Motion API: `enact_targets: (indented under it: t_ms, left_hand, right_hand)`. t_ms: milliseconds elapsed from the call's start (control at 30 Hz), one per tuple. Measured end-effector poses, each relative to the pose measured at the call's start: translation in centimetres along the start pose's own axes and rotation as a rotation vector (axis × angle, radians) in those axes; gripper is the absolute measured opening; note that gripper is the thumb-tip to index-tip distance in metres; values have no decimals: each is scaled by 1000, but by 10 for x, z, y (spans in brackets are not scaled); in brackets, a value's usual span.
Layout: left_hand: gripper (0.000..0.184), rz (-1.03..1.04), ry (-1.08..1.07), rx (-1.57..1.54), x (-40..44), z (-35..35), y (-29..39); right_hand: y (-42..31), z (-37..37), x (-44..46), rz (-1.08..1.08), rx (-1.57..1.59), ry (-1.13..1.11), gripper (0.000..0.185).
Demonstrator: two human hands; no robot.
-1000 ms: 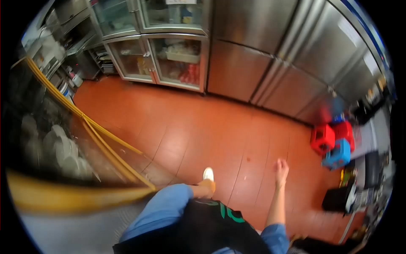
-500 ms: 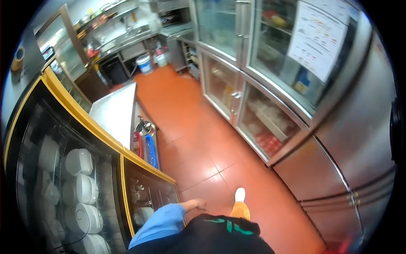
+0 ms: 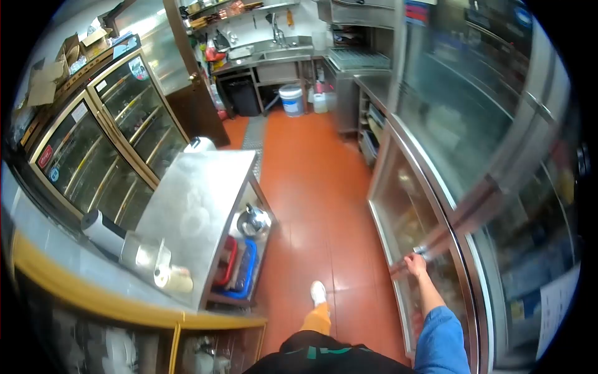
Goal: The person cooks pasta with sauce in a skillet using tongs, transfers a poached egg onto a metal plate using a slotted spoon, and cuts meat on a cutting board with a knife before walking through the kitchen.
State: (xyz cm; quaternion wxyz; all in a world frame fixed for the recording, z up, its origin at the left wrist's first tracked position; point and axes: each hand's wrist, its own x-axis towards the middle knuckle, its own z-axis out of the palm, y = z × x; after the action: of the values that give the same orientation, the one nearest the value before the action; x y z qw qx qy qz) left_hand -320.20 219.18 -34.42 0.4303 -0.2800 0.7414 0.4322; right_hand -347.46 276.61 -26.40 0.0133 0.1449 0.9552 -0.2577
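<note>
My right hand reaches forward at the lower right, its fingers curled together, with nothing visible in them. It is in front of the lower glass doors of a tall steel cabinet, close to a door handle; whether it touches the handle I cannot tell. A blue sleeve covers the upper part of that arm. My left hand is out of view.
To the left stands a steel table with a paper roll on top and blue and red baskets below. Behind it is a glass-door fridge. A white bucket sits near the far sink. Red tiles cover the floor.
My view has moved forward and turned right along the aisle. The left hand has gone out of sight, and the right hand has come into view beside the steel cabinet.
</note>
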Motion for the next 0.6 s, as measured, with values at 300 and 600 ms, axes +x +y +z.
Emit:
enact_targets:
  t_ms: [300, 600]
  left_hand:
    - [28, 31, 39, -395, 126, -167, 285]
    - [32, 43, 320, -332, 328, -281, 537]
  right_hand:
    - [-90, 118, 139, -136, 119, -395, 29]
    - [-56, 153, 305, 312, -142, -835, 35]
